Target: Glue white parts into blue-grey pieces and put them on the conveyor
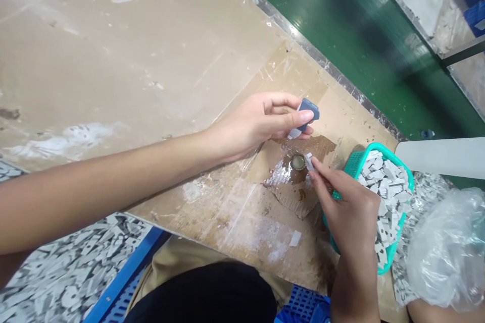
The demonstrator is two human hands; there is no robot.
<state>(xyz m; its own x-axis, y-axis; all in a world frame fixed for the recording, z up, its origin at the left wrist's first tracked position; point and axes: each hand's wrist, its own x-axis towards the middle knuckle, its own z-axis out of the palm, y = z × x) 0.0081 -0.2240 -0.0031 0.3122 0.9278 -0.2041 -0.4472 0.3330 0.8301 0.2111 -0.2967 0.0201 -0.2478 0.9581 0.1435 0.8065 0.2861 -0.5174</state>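
Pinching a small grey piece (pixel 309 161) in the right hand (pixel 350 212), thumb and forefinger pressing together on it, the other fingers curling under the palm. Holding that piece low over the table (pixel 151 60), right at the edge of a round metal disc (pixel 298 162) lying on a dark stained patch (pixel 293 189) of taped cardboard; touching the disc or just clear of it, impossible to tell which. Gripping a blue-grey block (pixel 307 113) in the left hand (pixel 257 123), thumb and forefinger pinching it at the tips, the remaining fingers folding in toward the palm. Keeping that hand just beyond the disc, near the right hand but apart from it, with the bare forearm reaching in from the left across the table's near edge. Working just beside a teal basket (pixel 354 164) heaped with more grey pieces, partly hidden behind the right hand. Sitting next to a crumpled clear bag (pixel 450 247) to the right of the basket, with loose grey pieces scattered beneath both. Sitting also beside a blue crate (pixel 125 277) at lower left, filled with flat grey pieces. Facing a table edge running diagonally against a green floor (pixel 341 20) beyond.
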